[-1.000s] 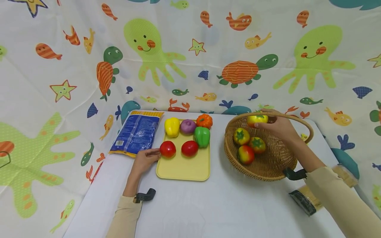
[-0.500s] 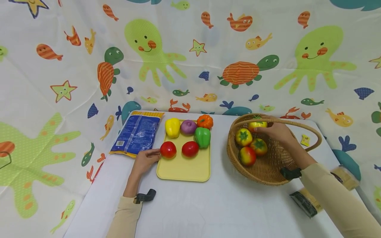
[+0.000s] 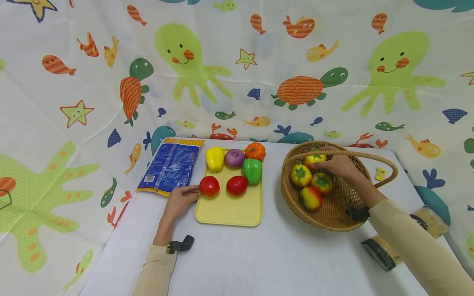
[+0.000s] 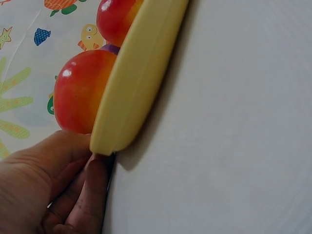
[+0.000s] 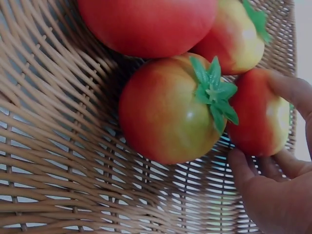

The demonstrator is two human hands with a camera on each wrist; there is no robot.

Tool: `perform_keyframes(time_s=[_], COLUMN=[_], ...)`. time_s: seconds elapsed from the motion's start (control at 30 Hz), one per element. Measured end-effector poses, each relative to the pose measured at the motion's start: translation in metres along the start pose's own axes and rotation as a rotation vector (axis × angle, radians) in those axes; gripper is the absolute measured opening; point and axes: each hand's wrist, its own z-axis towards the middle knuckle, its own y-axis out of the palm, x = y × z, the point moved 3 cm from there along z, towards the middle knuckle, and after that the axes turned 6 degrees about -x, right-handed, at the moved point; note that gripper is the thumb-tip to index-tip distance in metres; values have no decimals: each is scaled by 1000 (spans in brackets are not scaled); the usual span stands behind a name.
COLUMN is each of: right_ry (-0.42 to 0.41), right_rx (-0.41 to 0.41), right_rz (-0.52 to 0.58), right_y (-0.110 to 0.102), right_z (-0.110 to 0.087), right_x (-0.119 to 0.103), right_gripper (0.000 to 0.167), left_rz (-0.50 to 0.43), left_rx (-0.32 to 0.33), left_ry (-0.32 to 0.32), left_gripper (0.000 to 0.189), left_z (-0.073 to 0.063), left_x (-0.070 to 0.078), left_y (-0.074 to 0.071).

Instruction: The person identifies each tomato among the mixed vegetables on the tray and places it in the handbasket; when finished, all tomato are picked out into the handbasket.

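Observation:
My right hand (image 3: 338, 163) is inside the wicker basket (image 3: 324, 222), thumb and fingers around a red-and-yellow toy tomato (image 5: 258, 114) at the back wall. Beside it lie two more tomatoes with green leafy tops, one (image 3: 300, 175) at the left and another (image 5: 170, 109) nearer the middle. A red-and-yellow mango-like fruit (image 3: 311, 198) lies in front of them. My left hand (image 3: 180, 202) pinches the left edge of the yellow tray (image 3: 229, 211), thumb above and fingers below. Right by the thumb sits a round red fruit (image 4: 83, 92).
On the tray are also a second red fruit (image 3: 237, 186), a yellow pepper (image 3: 214, 159), a purple onion (image 3: 235, 158), an orange pumpkin (image 3: 255, 151) and a green pepper (image 3: 252, 171). A blue bag (image 3: 170, 166) lies left; packets (image 3: 381, 251) lie right. The handle (image 3: 344, 152) arches over the basket.
My right hand has lowered the tomato into the basket, beside the others. The basket has shifted slightly right, and the mango-like fruit has rolled a little. My left hand stays at the tray.

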Motion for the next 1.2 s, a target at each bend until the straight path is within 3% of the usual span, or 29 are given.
perform_keyframes(time_s=[0.23, 0.5, 0.87, 1.2], right_ry=[23, 24, -78, -227], right_rx=[15, 9, 46, 53], right_rz=[-45, 65, 184, 242], right_y=[4, 4, 1, -2], right_z=[2, 1, 5, 1], right_x=[-1, 0, 0, -14], right_gripper=[88, 87, 106, 89], left_rz=[-3, -22, -32, -28], left_rx=[-1, 5, 3, 4], left_ry=[1, 11, 13, 7], left_gripper=[35, 35, 35, 36], left_z=[1, -1, -1, -1], left_x=[-1, 2, 3, 3], left_y=[0, 2, 2, 1])
